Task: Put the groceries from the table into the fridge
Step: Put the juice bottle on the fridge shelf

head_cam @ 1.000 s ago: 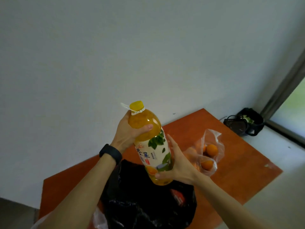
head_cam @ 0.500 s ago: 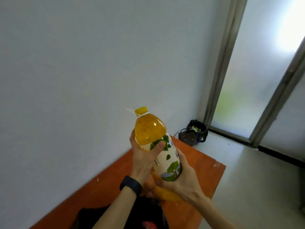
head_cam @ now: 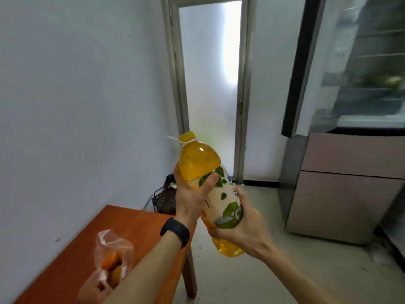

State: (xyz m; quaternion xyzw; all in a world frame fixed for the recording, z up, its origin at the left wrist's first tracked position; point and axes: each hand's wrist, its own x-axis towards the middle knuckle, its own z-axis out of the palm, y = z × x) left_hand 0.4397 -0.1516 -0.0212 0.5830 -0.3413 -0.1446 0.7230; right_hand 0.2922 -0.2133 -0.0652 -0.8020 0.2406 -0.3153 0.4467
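While the juice bottle is held near upright in the air beside the table, left hand gripping its shoulder and right hand wrapped round its lower body, carrying is in hand; next, reach the blurred, apparently open fridge.

The bottle is clear, glossy plastic with a bright highlight on its shoulder. It has a smooth yellow plastic cap and a printed wrap label with a softer sheen. The table has a smooth, orange-brown, wood-look top that is faintly shiny. At its near edge lies a bag of thin, crinkled, see-through plastic film. A wristband looks matt black and rubbery. The fridge has smooth, matt grey-brown drawer fronts. The door is frosted glass in a dull metal frame.
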